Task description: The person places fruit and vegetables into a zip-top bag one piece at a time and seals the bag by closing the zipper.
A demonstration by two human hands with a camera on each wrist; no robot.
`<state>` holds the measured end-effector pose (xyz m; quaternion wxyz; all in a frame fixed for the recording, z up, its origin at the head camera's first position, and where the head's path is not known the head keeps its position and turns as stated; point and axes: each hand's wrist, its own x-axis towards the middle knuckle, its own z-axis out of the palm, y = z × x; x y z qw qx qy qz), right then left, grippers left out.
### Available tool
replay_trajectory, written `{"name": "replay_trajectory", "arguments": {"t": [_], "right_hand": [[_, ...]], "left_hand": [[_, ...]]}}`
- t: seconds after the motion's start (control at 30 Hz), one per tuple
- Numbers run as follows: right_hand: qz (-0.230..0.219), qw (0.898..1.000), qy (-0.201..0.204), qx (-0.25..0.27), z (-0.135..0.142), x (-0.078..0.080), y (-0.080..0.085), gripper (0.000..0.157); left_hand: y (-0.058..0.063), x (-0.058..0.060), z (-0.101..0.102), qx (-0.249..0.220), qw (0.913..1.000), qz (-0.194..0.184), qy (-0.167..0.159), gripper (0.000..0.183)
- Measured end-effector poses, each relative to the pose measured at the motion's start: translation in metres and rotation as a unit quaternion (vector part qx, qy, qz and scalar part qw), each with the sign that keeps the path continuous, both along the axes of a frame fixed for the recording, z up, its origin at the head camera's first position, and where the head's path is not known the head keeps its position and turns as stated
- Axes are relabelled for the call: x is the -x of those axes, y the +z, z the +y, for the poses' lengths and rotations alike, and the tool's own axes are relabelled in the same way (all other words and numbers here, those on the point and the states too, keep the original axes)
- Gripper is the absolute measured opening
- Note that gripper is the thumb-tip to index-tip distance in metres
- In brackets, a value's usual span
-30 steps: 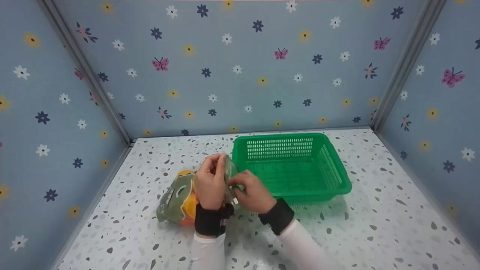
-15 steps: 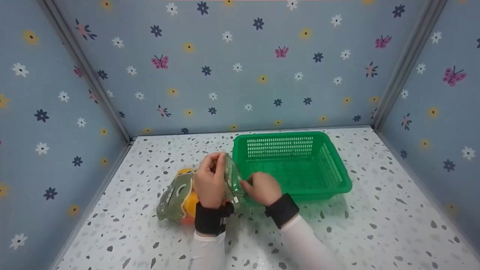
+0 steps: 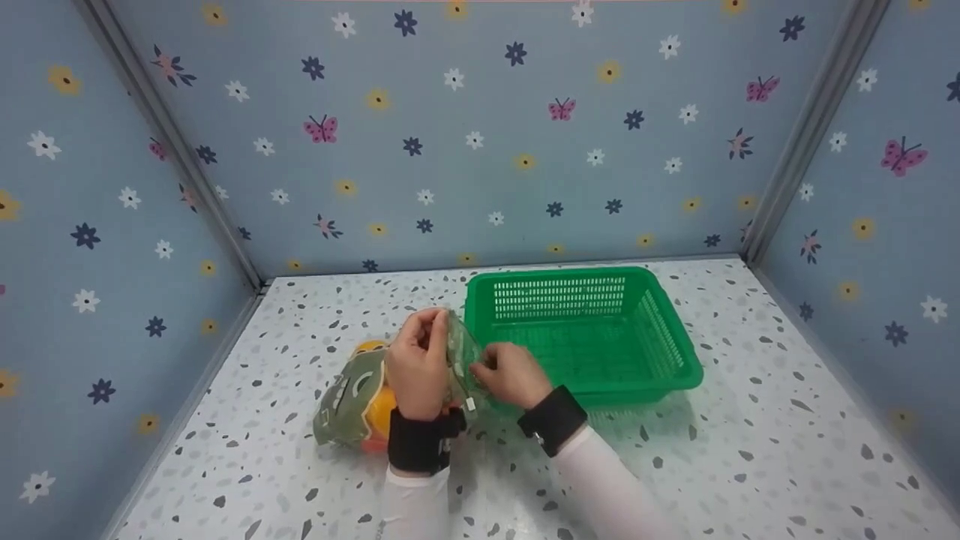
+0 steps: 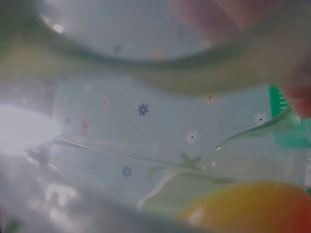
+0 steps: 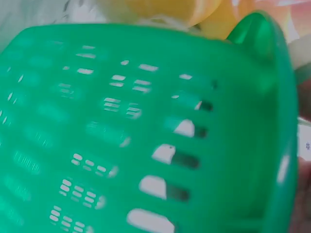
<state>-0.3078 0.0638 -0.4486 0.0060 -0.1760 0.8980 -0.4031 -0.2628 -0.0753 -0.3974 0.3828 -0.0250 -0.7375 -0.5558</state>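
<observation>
A plastic bag (image 3: pixel 352 397), clear with an olive-green print, rests on the speckled tabletop and bulges with round orange and yellow things. My left hand (image 3: pixel 418 367) pinches the far end of its raised mouth between thumb and fingers. At the right side of that mouth, the thumb and fingers of my right hand (image 3: pixel 514 375) pinch the bag's edge. A small white tab (image 3: pixel 471 405) shows on the edge below them. In the left wrist view, clear film spans the frame above a yellow-orange fruit-like thing (image 4: pixel 248 208). The right hand's fingertips are partly hidden by its knuckles.
A green slotted basket (image 3: pixel 585 388) stands right behind my right hand, its left rim close to the bag's mouth; its wall fills most of the right wrist view. Blue flower-patterned panels (image 3: pixel 495 150) enclose the tabletop (image 3: pixel 315 307) at the back and sides.
My right hand moved right, drawing the bag's mouth wider, then came back slightly left. My left hand has kept its pinch in nearly the same place. The basket has not moved.
</observation>
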Motion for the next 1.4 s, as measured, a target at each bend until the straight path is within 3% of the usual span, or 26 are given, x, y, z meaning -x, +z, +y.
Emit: {"name": "replay_trajectory", "arguments": {"t": [0.3, 0.4, 0.5, 0.73, 1.0, 1.2, 1.4], "right_hand": [[0.036, 0.998, 0.021, 0.041, -0.008, -0.005, 0.016, 0.027], [0.05, 0.997, 0.032, 0.056, -0.008, -0.006, 0.023, 0.028], [0.061, 0.994, 0.042, 0.079, -0.009, -0.005, 0.035, 0.029], [0.082, 0.99, 0.048, 0.109, -0.021, 0.005, 0.086, 0.027], [0.072, 0.991, 0.072, 0.089, -0.043, 0.018, 0.147, 0.025], [0.072, 0.988, 0.086, 0.104, -0.053, 0.027, 0.17, 0.025], [0.037, 0.993, 0.057, 0.096, -0.059, 0.034, 0.165, 0.023]], "left_hand": [[0.005, 0.0, -0.01, -0.022, 0.9989, 0.041, -0.009, 0.012], [0.014, 0.0, -0.016, -0.02, 0.9992, 0.035, 0.001, 0.012], [0.031, 0.001, -0.028, -0.025, 0.9996, 0.004, 0.01, 0.013], [0.075, 0.015, -0.069, -0.078, 0.995, -0.062, 0.002, 0.019], [0.101, 0.026, -0.106, -0.127, 0.9884, -0.083, 0.007, 0.021], [0.111, 0.026, -0.117, -0.144, 0.9864, -0.079, -0.012, 0.018], [0.104, 0.025, -0.117, -0.14, 0.9832, -0.108, -0.044, 0.018]]}}
